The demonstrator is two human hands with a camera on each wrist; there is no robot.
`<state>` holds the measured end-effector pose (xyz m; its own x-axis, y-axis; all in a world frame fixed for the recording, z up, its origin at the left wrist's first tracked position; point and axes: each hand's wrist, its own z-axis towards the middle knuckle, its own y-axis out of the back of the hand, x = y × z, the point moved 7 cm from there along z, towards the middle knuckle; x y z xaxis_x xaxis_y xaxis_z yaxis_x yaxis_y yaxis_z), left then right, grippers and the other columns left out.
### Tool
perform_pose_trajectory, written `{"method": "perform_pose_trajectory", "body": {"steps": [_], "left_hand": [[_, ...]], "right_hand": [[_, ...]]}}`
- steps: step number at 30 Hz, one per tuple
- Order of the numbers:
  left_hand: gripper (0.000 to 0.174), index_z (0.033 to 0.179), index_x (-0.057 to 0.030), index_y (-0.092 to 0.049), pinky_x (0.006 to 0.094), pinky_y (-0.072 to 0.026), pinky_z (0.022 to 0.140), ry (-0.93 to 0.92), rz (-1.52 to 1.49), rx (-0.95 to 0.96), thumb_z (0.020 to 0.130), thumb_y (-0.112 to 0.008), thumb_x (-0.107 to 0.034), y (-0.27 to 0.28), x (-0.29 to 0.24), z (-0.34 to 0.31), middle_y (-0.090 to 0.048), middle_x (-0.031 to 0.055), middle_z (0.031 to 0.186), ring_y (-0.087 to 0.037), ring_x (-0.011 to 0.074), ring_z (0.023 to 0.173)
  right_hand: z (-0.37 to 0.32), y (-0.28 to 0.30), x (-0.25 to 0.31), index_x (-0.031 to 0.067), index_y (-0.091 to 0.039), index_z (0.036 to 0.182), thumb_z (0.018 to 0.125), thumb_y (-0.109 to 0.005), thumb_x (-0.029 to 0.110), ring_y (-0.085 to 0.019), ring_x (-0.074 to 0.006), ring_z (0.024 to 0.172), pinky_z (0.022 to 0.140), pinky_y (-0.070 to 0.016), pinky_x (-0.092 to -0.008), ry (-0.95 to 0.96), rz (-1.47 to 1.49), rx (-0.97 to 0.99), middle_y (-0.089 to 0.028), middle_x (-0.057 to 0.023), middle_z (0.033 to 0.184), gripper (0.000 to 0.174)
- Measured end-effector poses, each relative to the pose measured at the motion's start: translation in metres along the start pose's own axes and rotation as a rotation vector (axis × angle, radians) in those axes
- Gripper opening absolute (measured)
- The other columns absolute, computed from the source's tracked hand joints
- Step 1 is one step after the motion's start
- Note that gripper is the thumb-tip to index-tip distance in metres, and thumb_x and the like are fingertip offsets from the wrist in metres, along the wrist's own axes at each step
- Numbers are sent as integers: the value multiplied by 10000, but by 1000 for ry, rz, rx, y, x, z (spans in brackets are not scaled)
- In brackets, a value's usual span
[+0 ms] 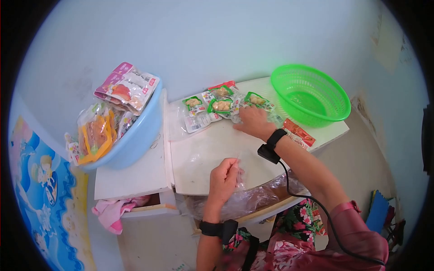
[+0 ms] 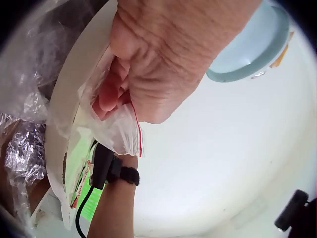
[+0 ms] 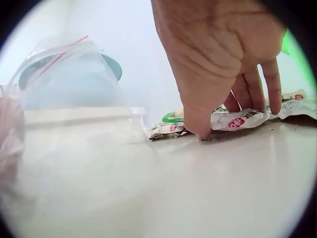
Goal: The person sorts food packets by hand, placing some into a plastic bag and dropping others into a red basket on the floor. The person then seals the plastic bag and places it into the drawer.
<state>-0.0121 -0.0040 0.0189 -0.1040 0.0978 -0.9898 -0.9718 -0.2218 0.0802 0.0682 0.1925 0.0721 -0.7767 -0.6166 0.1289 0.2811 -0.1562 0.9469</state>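
Observation:
My left hand (image 1: 222,181) pinches a clear zip bag (image 2: 121,130) with a red line along its mouth, above the front of the white table. The bag (image 3: 74,74) also shows at the left of the right wrist view. Farther back, my right hand (image 1: 257,123) reaches down onto several flat snack packets (image 1: 221,105) with green-edged windows. Its extended fingers touch a white packet (image 3: 240,119), while the thumb tip is down on the tabletop at the packet's near edge. Part of that packet is hidden behind the hand.
A green basket (image 1: 312,118) stands at the back right, beside a red packet (image 1: 298,133). On the left, a blue basin (image 1: 143,122) holds several snack bags. Clear plastic (image 1: 253,201) fills an open drawer at the front. A pink cloth (image 1: 110,216) hangs from another drawer.

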Motion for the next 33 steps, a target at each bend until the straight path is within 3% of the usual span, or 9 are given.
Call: {"method": "perform_pose_trajectory", "body": {"steps": [6, 9, 12, 13, 16, 22, 23, 29, 33], "left_hand": [[232, 1196, -4, -626, 248, -486, 547, 6, -39, -44, 996, -555, -96, 0, -1, -1, -693, 66, 790, -591, 86, 576], [356, 1327, -16, -579, 241, -496, 576, -30, -19, -78, 976, -567, -74, 2, -4, -1, -695, 70, 887, -607, 97, 667], [440, 1390, -53, -567, 251, -521, 678, -200, 162, -130, 952, -606, -62, -1, -19, 1, -656, 83, 1089, -626, 109, 896], [458, 1398, -69, -571, 259, -531, 722, -272, 243, -153, 943, -624, -59, -3, -25, 1, -637, 88, 1166, -631, 114, 987], [447, 1365, -38, -590, 269, -514, 853, -253, -38, 13, 928, -676, -79, -16, -19, 10, -552, 99, 1310, -553, 121, 1166], [291, 1187, -5, -688, 251, -495, 843, -18, -280, 146, 931, -725, -140, -35, -12, 8, -681, 31, 1094, -608, 86, 973], [233, 1136, -27, -710, 233, -488, 788, -21, -287, 120, 940, -721, -152, -34, -12, 7, -707, -10, 1004, -613, 62, 880], [232, 1122, -22, -706, 226, -479, 750, 26, -364, 144, 940, -723, -165, -27, -12, 2, -701, -9, 998, -590, 46, 857], [237, 1123, -13, -695, 228, -484, 761, -5, -179, 218, 937, -717, -157, -29, -12, 3, -705, -3, 999, -593, 47, 869]], "right_hand": [[-15, 8, -15, 7, -644, 925, 855, -597, 198, -686, -380, 900, 764, -525, -462, -64, -17, 88, -705, -217, 940, 209], [-41, 26, -53, -6, -644, 942, 907, -573, 189, -688, -286, 839, 727, -514, -413, -92, 201, -58, -699, -163, 875, 210], [-86, 34, -65, -7, -649, 992, 960, -569, 229, -596, -153, 757, 678, -470, -335, -129, 1000, -128, -642, -56, 804, 251], [-101, 31, -67, 4, -660, 1019, 987, -586, 256, -481, -76, 747, 671, -418, -268, -132, 1093, -86, -585, 12, 824, 265], [-148, 23, -50, 24, -652, 1038, 1002, -586, 240, -477, -55, 744, 694, -409, -231, -242, 1442, -127, -611, 26, 897, 229], [-188, 11, 12, 28, -615, 1131, 1017, -600, 186, -527, -43, 859, 754, -429, -197, -270, 1703, -164, -616, 38, 947, 196], [-189, 9, 13, 12, -610, 1133, 998, -631, 157, -551, -61, 894, 758, -471, -224, -265, 1649, -226, -628, 17, 957, 200], [-179, 27, 6, -6, -617, 1158, 936, -726, 193, -590, -75, 866, 714, -525, -270, -150, 1268, -268, -665, -25, 1008, 318], [-164, 22, 13, 20, -680, 1167, 909, -759, 210, -611, -63, 817, 692, -504, -242, -223, 1540, 173, -702, -18, 988, 330]]}}
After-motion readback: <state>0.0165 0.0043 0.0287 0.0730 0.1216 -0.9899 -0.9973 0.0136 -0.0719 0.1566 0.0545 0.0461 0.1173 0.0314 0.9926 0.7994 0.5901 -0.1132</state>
